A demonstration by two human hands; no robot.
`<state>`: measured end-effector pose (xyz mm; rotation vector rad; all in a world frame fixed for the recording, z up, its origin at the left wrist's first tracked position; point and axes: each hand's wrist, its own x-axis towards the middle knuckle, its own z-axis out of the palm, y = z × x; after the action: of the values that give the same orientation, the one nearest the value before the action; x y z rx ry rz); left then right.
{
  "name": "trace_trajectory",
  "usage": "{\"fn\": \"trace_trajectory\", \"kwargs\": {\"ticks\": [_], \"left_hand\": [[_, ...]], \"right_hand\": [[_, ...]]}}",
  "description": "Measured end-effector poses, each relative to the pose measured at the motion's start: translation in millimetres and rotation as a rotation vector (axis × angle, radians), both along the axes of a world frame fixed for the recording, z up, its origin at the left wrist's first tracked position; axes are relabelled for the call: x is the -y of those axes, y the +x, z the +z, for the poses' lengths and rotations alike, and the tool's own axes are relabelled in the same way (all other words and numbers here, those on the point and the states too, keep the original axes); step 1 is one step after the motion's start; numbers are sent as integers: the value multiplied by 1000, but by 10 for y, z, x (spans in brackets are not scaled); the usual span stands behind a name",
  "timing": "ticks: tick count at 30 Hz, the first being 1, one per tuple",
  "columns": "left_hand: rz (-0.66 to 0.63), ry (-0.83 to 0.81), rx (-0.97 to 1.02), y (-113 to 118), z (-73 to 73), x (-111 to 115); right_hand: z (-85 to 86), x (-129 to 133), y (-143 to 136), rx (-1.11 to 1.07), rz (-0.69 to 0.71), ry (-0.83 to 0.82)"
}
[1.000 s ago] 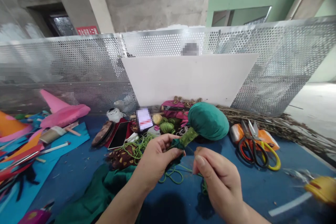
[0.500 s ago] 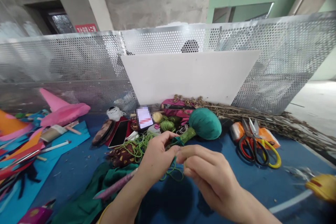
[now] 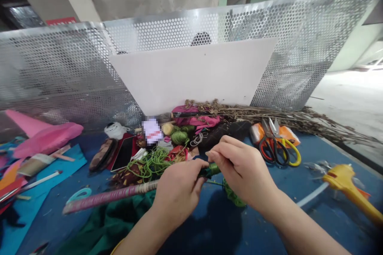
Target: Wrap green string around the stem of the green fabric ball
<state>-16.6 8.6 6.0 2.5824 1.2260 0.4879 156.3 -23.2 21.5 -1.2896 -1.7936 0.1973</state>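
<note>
A pink wrapped stick (image 3: 110, 198) runs leftward from my left hand (image 3: 182, 187), whose fingers are closed round its right end. Dark green wrapping (image 3: 213, 169) shows at that end, between the two hands. My right hand (image 3: 242, 171) is pinched just above the wrapping; whatever its fingertips grip is too small to make out. Below that hand, green netted material (image 3: 233, 196) shows in part. Loose light-green yarn (image 3: 151, 164) lies behind my left hand, and dark green cloth (image 3: 107, 223) lies beneath the stick.
Two pairs of scissors (image 3: 277, 149) rest on an orange packet at the right, near a yellow glue gun (image 3: 344, 179). A phone (image 3: 123, 154), pink felt hat (image 3: 48, 139) and blue sheet (image 3: 56, 187) are left. Dry twigs (image 3: 269, 112) line the back before a white board (image 3: 197, 75).
The teal ball end has gone out of sight behind my right hand, and the stick has swung flatter and farther left. The view has shifted to the right.
</note>
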Motion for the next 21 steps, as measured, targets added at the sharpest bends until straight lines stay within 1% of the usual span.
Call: {"fn": "trace_trajectory", "kwargs": {"ticks": [3,7,15,17,21], "left_hand": [[-96,140,-4,5,-52,7],[-176,284,-7,17,-86,22],[-288,413,-85,74,-185,40],[-292,418,-110,86,-188,43],[-256,420,-144,114,-160,67]], "right_hand": [[2,-26,22,36,-84,-18],[0,-40,44,120,-188,-18],[-47,-131,8,322,-289,-131],[-56,-151,16,359,-307,-151],[-72,-169,43,411,-324,-164]]}}
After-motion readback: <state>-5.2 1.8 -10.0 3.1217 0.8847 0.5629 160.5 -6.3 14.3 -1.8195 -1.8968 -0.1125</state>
